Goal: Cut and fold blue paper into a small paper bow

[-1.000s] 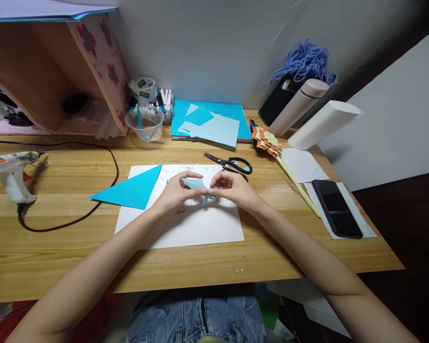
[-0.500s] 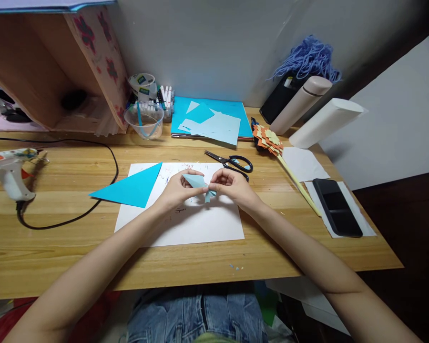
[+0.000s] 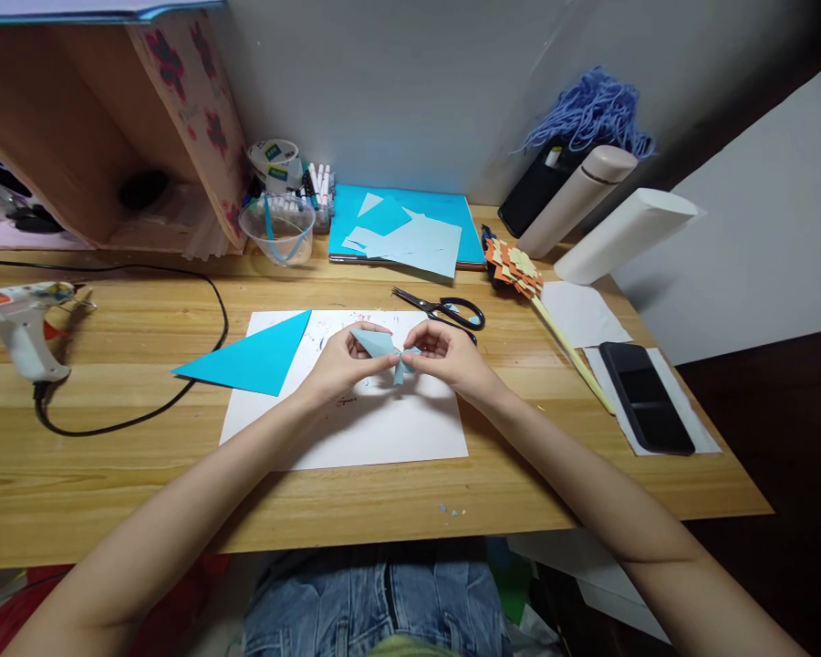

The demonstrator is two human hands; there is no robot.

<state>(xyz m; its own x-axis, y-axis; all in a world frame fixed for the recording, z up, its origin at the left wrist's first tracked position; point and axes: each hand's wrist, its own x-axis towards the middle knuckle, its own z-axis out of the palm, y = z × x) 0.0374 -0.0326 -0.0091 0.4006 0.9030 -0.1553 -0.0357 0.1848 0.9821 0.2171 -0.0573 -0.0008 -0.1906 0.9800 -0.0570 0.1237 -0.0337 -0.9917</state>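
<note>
A light blue folded paper piece (image 3: pixel 376 344) is held between my two hands, over a white sheet (image 3: pixel 383 432) on the wooden table. My left hand (image 3: pixel 346 363) pinches its middle from the left, with a flat pointed part lying across the fingers. From the right, my right hand (image 3: pixel 444 358) grips the cut or folded strips, one of which hangs down between the thumbs. A bright blue paper triangle (image 3: pixel 256 356) overlaps the sheet's left edge. Black-handled scissors (image 3: pixel 444 310) rest just beyond my right hand.
A glue gun (image 3: pixel 27 333) and its black cable are at the left. Behind are a clear cup (image 3: pixel 277 233), markers and blue papers (image 3: pixel 438 205). To the right stand a paper flower (image 3: pixel 513 266), a phone (image 3: pixel 647 399) and a bottle (image 3: pixel 578 201). Small scraps dot the front edge.
The strips of the light blue paper have shifted and spread, with one now showing above my right thumb. Both hands keep nearly the same place.
</note>
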